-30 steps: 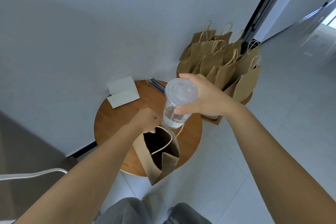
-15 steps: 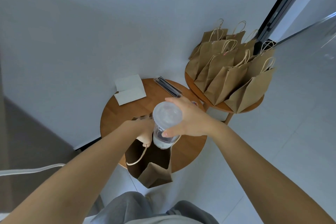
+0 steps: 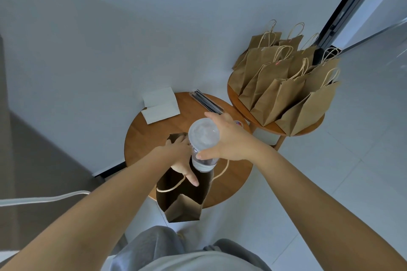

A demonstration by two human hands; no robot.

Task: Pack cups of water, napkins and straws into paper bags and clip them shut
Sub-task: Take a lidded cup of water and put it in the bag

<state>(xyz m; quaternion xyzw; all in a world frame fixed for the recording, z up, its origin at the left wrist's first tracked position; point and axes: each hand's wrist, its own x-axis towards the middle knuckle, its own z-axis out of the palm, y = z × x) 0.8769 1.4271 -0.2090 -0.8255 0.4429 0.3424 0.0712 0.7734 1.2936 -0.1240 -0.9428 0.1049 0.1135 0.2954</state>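
Cup alignment is what I'm watching: the clear lidded plastic cup of water (image 3: pixel 203 145) sits directly above the mouth of the open brown paper bag (image 3: pixel 182 204), long axis close to vertical, base just at the opening. My right hand (image 3: pixel 231 141) wraps the cup wall below the lid, thumb and fingers curled round it. My left hand (image 3: pixel 182 160) is at the bag's rim, fingers fairly straight and reaching into the opening, apparently spreading it; whether they pinch the paper I cannot tell. I'd judge a straight drop suffices. White napkins (image 3: pixel 160 105) and dark wrapped straws (image 3: pixel 207 102) wait on the round wooden table (image 3: pixel 149 136).
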